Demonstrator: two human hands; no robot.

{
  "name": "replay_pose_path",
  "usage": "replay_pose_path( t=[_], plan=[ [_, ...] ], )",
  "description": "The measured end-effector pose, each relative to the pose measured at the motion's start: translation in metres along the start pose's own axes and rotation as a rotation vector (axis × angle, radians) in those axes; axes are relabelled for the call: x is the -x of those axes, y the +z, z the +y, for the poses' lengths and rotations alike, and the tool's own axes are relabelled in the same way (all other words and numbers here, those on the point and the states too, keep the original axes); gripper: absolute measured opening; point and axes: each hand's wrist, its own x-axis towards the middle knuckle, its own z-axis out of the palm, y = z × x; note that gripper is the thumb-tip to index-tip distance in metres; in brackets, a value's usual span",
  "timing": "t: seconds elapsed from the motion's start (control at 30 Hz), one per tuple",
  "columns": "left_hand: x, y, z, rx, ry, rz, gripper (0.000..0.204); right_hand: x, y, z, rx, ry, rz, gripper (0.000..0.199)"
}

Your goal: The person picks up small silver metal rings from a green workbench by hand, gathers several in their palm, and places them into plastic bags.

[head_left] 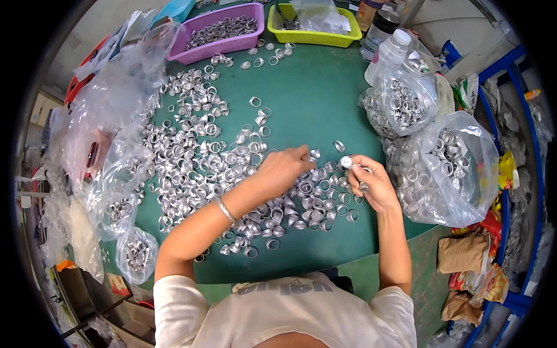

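Note:
Silver-coloured metal rings [200,174] lie in a wide, loose heap over the green table. Over the heap's right part reaches my left hand [283,171], its fingers closed at a ring [315,153] by the fingertips. To its right, my right hand [376,184] pinches a ring with a broad round top [346,162] between thumb and finger. More metal shows against the curled fingers of that hand, partly hidden. A single ring [339,146] lies just beyond the two hands.
At the back stand a purple basket [217,53] of rings and a yellow-green basket [313,36] with a plastic bag. Clear bags of rings [447,191] crowd the right edge beside a white-capped bottle [390,53]. Plastic bags [110,110] line the left edge.

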Motion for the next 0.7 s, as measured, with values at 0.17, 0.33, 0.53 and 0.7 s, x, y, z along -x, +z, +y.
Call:
replay_pose_path(
  t=[0.17,0.33,0.53,0.7],
  plan=[
    [-0.010,-0.005,-0.005,-0.070,0.089,-0.132,0.029,0.006,-0.001,0.003,-0.491,-0.123,-0.033,0.014],
    [-0.010,0.004,-0.023,0.683,-0.155,0.086,0.012,0.001,0.014,-0.012,0.305,-0.141,0.126,0.016],
    [-0.009,-0.017,-0.018,1.279,-0.685,-0.059,0.017,-0.019,0.047,0.006,1.655,-0.367,0.352,0.012],
    [-0.008,-0.024,-0.015,1.703,-0.952,0.046,0.019,-0.023,0.048,0.006,1.817,-0.414,0.255,0.008]
  ],
)
